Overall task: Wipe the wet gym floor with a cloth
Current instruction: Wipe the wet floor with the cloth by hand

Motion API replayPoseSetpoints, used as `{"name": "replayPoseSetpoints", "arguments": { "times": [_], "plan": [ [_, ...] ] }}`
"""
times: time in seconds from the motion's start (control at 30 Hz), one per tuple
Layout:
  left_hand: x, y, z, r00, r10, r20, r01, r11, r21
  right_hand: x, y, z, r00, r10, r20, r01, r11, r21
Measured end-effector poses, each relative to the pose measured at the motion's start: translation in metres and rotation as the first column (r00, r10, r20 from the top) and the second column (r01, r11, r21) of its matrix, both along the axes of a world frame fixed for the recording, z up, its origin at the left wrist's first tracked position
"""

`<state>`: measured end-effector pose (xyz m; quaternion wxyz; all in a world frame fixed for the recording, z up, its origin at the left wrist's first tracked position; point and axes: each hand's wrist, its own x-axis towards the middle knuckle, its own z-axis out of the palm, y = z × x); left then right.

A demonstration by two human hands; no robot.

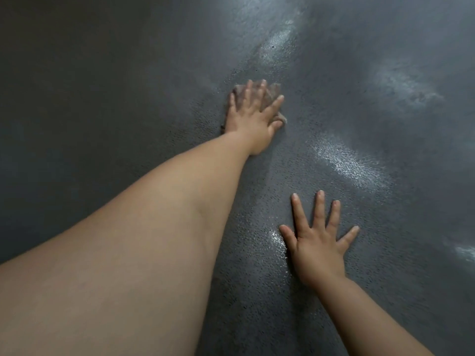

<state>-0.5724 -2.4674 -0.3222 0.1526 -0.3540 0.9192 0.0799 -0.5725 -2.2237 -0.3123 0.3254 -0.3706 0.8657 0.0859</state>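
The wiping itself looks to be under way: the left hand (253, 116), at the end of an arm stretched far forward from the lower left of the view, presses flat on the cloth (267, 95), a small crumpled brownish rag lying on the dark textured gym floor (102, 98) near the middle of the view. Its fingers are spread and nearly straight over the rag, pushing it down, not gripping it; their tips look blurred, so I judge the hand is mid-stroke. To the right, glossy wet patches (352, 165) shine on the floor, one just beyond the cloth and another between the two hands. The next move probably calls for dragging the cloth rightward through that sheen under steady pressure. The right hand (318, 242) rests open, fingers splayed on the floor nearer the body, holding nothing, apparently bracing the person's weight.
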Motion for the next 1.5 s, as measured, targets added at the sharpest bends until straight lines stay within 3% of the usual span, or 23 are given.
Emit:
{"name": "replayPoseSetpoints", "arguments": {
  "times": [0.1, 0.27, 0.47, 0.67, 0.77, 0.87, 1.0, 1.07, 1.13, 1.23, 1.37, 1.5],
  "plan": [
    [0.002, -0.024, 0.003, 0.982, 0.189, -0.01, -0.189, 0.982, 0.025, 0.0, 0.0, 0.001, 1.0, 0.02, -0.001, -0.02, 0.999, 0.029],
    [-0.018, -0.02, 0.001, 0.967, 0.254, -0.022, -0.254, 0.967, 0.025, -0.001, 0.001, -0.001, 1.0, 0.024, 0.015, -0.024, 0.999, 0.024],
    [-0.045, 0.006, 0.006, 0.998, -0.064, -0.013, 0.065, 0.997, 0.052, -0.001, 0.0, -0.001, 1.0, 0.007, 0.015, -0.007, 1.0, 0.011],
    [-0.009, -0.004, 0.0, 0.99, -0.143, 0.0, 0.143, 0.99, -0.011, -0.002, 0.0, -0.001, 1.0, 0.007, 0.012, -0.007, 1.0, -0.006],
    [0.041, -0.025, -0.004, 0.995, 0.097, -0.023, -0.097, 0.995, 0.006, -0.002, 0.001, -0.002, 1.0, 0.009, 0.009, -0.009, 1.0, -0.023],
    [0.093, -0.03, -0.005, 0.928, 0.366, -0.072, -0.368, 0.93, -0.017, -0.002, 0.002, -0.002, 1.0, 0.01, 0.006, -0.009, 0.999, -0.038],
    [0.091, 0.004, -0.002, 0.886, 0.46, -0.06, -0.461, 0.887, -0.001, -0.006, 0.006, 0.0, 0.999, -0.024, 0.047, 0.031, 0.986, -0.166],
    [0.073, 0.037, -0.002, 0.919, 0.391, -0.044, -0.392, 0.92, 0.006, -0.009, 0.012, 0.001, 0.989, -0.132, 0.073, 0.149, 0.916, -0.371],
    [0.053, 0.08, 0.0, 0.979, 0.204, -0.003, -0.204, 0.979, 0.021, -0.014, 0.021, 0.003, 0.945, -0.3, 0.129, 0.317, 0.748, -0.584],
    [0.033, 0.163, 0.009, 0.986, -0.168, 0.021, 0.165, 0.981, 0.101, -0.021, 0.034, 0.005, 0.859, -0.497, 0.124, 0.438, 0.588, -0.68],
    [0.043, 0.225, 0.015, 0.898, -0.44, 0.019, 0.429, 0.885, 0.181, -0.021, 0.046, 0.008, 0.81, -0.585, 0.042, 0.463, 0.592, -0.66],
    [0.062, 0.194, 0.014, 0.891, -0.454, 0.004, 0.449, 0.881, 0.15, 0.003, 0.053, 0.011, 0.863, -0.501, -0.067, 0.366, 0.711, -0.6]
  ]
}}
